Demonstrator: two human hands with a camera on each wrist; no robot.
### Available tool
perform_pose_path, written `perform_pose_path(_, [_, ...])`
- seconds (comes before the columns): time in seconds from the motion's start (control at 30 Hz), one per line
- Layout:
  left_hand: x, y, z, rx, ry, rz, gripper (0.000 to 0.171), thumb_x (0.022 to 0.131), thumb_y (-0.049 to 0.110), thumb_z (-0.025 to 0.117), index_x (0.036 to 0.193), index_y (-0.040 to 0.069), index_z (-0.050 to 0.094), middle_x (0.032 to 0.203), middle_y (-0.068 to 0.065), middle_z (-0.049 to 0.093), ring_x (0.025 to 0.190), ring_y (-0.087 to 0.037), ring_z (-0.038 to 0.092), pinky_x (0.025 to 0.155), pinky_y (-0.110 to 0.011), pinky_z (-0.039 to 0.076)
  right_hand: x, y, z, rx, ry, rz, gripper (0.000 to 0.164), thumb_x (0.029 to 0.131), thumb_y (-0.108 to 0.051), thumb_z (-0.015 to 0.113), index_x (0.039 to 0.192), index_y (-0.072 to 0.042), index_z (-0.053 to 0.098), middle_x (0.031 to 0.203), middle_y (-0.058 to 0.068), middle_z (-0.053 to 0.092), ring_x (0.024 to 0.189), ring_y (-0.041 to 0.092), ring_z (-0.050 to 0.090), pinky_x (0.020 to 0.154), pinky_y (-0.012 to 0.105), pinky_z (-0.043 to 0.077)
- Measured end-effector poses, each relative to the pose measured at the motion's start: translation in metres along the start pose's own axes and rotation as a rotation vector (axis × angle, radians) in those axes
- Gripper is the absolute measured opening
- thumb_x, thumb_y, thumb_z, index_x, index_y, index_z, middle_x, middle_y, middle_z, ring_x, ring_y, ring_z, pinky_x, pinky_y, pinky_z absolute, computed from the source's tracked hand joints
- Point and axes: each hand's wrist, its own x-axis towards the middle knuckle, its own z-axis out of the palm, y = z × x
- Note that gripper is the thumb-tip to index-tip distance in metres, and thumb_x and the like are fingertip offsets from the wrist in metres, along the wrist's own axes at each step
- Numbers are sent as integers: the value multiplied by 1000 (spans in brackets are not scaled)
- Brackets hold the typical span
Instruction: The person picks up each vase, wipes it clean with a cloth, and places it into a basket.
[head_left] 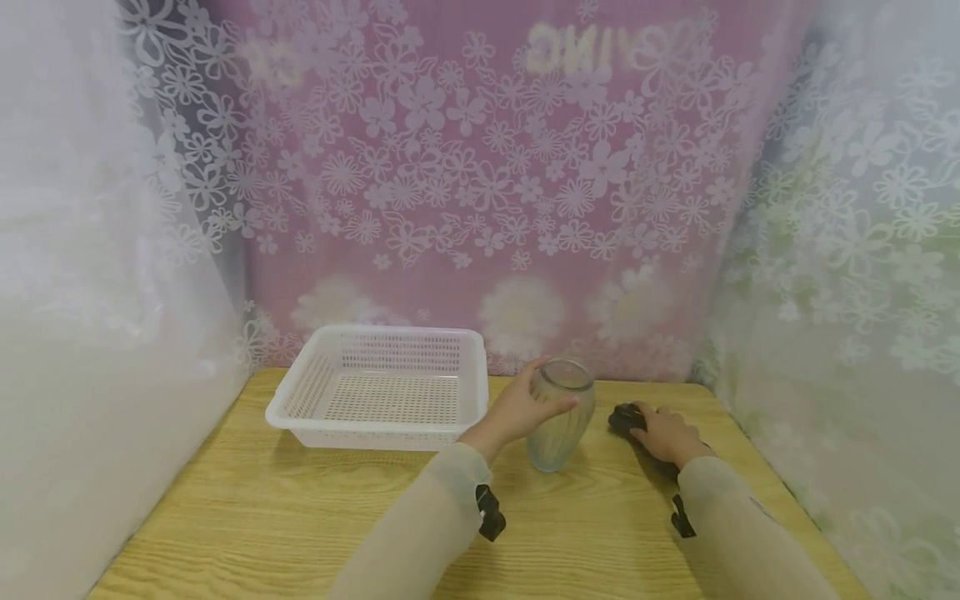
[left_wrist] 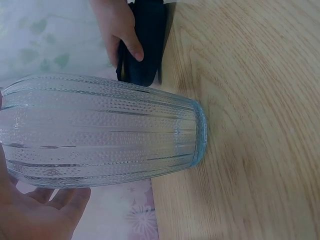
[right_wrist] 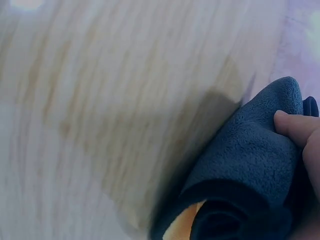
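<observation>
A clear ribbed glass vase (head_left: 561, 421) stands upright near the back of the table, its mouth facing up. My left hand (head_left: 521, 410) grips it round the upper part, thumb in front and fingers behind. In the left wrist view the vase (left_wrist: 110, 132) shows its textured, grooved side and thick bluish base. To the right, my right hand (head_left: 667, 433) holds a dark folded cloth (head_left: 624, 418) at the table. The right wrist view shows the thumb pressing into the fuzzy navy cloth (right_wrist: 245, 155), which is rolled over, with a bit of yellow inside its fold.
A white perforated plastic basket (head_left: 378, 438) sits at the back left of the wooden table (head_left: 300, 517), left of the vase. Flower-patterned curtains (head_left: 480, 183) hang behind the table and on both sides.
</observation>
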Motion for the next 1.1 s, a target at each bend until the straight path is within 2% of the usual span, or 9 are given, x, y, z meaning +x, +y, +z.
perform_pose_path(0.27, [-8, 0, -7, 9, -2, -12, 99, 79, 71, 70, 159, 33, 26, 161, -3, 32, 143, -34, 37, 108, -60, 37, -7, -14, -11, 37, 39, -72, 63, 102, -33, 58, 152, -1, 35, 136, 41, 44, 119, 60, 47, 88, 74, 41])
perform_pose_path(0.47, [-12, -2, -10, 11, -2, -27, 100, 80, 70, 70, 160, 31, 23, 162, -4, 31, 143, -34, 37, 108, -59, 38, -9, -27, -20, 33, 126, -146, 65, 102, -33, 59, 150, 2, 36, 135, 43, 45, 118, 61, 48, 90, 72, 42])
perform_pose_path(0.67, [-15, -3, -16, 21, -11, -29, 101, 80, 71, 69, 160, 30, 22, 160, -7, 33, 142, -35, 39, 107, -61, 39, -15, -47, -37, 72, 241, -244, 65, 101, -27, 60, 151, 6, 34, 139, 40, 44, 124, 59, 44, 99, 69, 38])
perform_pose_path(0.77, [-16, -3, -18, 29, -9, -28, 102, 80, 72, 68, 160, 29, 22, 160, -8, 34, 142, -36, 39, 106, -61, 39, -18, -56, -44, 88, 262, -258, 66, 102, -28, 59, 152, 5, 31, 140, 40, 43, 125, 59, 44, 100, 69, 38])
perform_pose_path(1.0, [-19, -6, -17, 23, -15, -40, 102, 79, 72, 69, 160, 31, 22, 161, -6, 32, 142, -37, 37, 107, -61, 38, -28, -70, -57, 116, 286, -260, 64, 103, -30, 58, 152, 1, 31, 132, 39, 48, 116, 57, 51, 89, 69, 44])
perform_pose_path(1.1, [-20, -6, -16, 22, -18, -36, 101, 79, 72, 68, 160, 32, 21, 161, -7, 32, 142, -37, 37, 107, -61, 38, -32, -75, -62, 151, 288, -246, 65, 104, -30, 56, 154, 2, 29, 136, 39, 45, 121, 58, 47, 94, 71, 41])
